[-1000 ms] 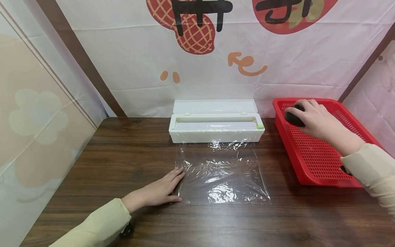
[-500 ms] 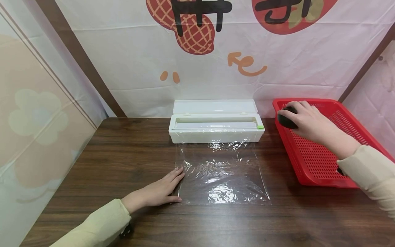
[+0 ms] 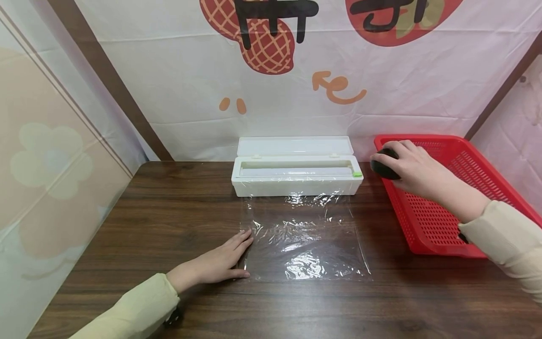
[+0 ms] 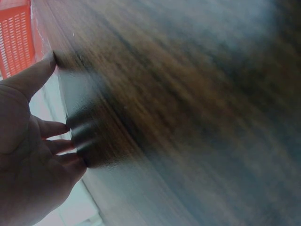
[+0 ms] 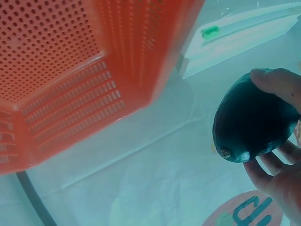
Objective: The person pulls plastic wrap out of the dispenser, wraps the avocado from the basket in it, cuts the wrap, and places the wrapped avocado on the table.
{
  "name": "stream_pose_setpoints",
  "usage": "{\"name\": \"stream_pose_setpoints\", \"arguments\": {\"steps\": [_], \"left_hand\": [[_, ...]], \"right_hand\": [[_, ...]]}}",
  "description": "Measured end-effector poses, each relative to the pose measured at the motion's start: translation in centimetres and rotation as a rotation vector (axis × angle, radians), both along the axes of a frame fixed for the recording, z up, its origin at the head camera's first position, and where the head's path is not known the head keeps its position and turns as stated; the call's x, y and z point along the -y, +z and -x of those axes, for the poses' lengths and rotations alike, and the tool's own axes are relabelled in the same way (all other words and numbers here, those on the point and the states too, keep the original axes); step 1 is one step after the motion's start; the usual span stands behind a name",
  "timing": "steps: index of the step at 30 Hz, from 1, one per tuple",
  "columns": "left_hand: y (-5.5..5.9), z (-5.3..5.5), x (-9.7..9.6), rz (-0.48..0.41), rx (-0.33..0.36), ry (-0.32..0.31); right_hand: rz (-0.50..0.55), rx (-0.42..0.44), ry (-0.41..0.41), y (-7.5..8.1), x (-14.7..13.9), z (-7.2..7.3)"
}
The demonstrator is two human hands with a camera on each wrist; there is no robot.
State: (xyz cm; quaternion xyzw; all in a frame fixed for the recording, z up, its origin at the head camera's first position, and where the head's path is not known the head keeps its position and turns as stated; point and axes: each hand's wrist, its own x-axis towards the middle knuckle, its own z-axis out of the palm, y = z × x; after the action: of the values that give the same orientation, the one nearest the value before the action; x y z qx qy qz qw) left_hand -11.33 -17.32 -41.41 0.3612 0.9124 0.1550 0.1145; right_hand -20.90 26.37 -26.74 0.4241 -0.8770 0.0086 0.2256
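My right hand (image 3: 412,167) grips a dark, glossy avocado (image 3: 384,164) above the left rim of the red basket. Its small stem end shows in the right wrist view, where thumb and fingers curl round the avocado (image 5: 251,120). My left hand (image 3: 218,261) lies with straight, spread fingers along the left edge of a sheet of cling film (image 3: 305,240) on the table. The film runs out from a white cling film dispenser (image 3: 296,188) with its lid raised and the roll showing inside. A green slider (image 3: 357,173) sits at the dispenser's right end.
The red perforated basket (image 3: 417,240) stands at the right on the dark wooden table (image 3: 169,212). Behind the table hangs a printed white cloth (image 3: 190,84), close at the dispenser's back. Another cloth panel (image 3: 42,188) borders the left side.
My right hand has carried the avocado leftwards, from over the inside of the basket to over its left rim. The left hand, film and dispenser have stayed put.
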Motion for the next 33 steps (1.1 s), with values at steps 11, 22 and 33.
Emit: {"name": "stream_pose_setpoints", "arguments": {"steps": [11, 22, 33], "left_hand": [[0.0, 0.0, -0.1, 0.006, -0.003, 0.003], [0.1, 0.0, -0.1, 0.006, -0.014, -0.001], [-0.2, 0.0, 0.0, 0.003, -0.016, -0.003]], "right_hand": [[-0.025, 0.014, 0.013, 0.2, 1.7, -0.7], [0.015, -0.038, 0.112, 0.0, 3.4, -0.9], [0.009, -0.032, 0.150, -0.1, 5.1, -1.1]]}}
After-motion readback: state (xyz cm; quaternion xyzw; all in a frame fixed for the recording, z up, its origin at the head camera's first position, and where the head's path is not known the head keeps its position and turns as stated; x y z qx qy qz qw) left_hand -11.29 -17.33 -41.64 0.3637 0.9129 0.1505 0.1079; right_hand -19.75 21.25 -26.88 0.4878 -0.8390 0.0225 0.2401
